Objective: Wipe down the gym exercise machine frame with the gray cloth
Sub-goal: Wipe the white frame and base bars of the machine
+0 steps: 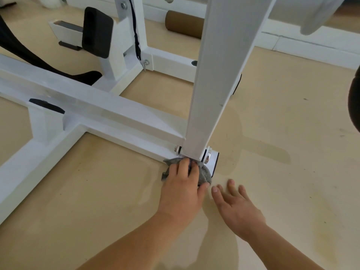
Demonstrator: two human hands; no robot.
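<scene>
A white gym machine frame (pixel 120 112) stands on the tan floor, with a tall upright post (pixel 212 84) bolted to the end of a low base bar. My left hand (pixel 185 184) grips a bunched gray cloth (pixel 204 173) and presses it against the foot of the post, at the base bar's near end. The cloth is partly hidden under my fingers. My right hand (pixel 235 205) lies flat on the floor just right of the left hand, fingers spread and straight, holding nothing.
Black pads (pixel 97 32) and a black strap (pixel 136 34) sit on the frame at the back left. A brown roller (pixel 185 23) lies behind the post near the white baseboard (pixel 311 43). Bare tan floor (pixel 292 133) spreads to the right.
</scene>
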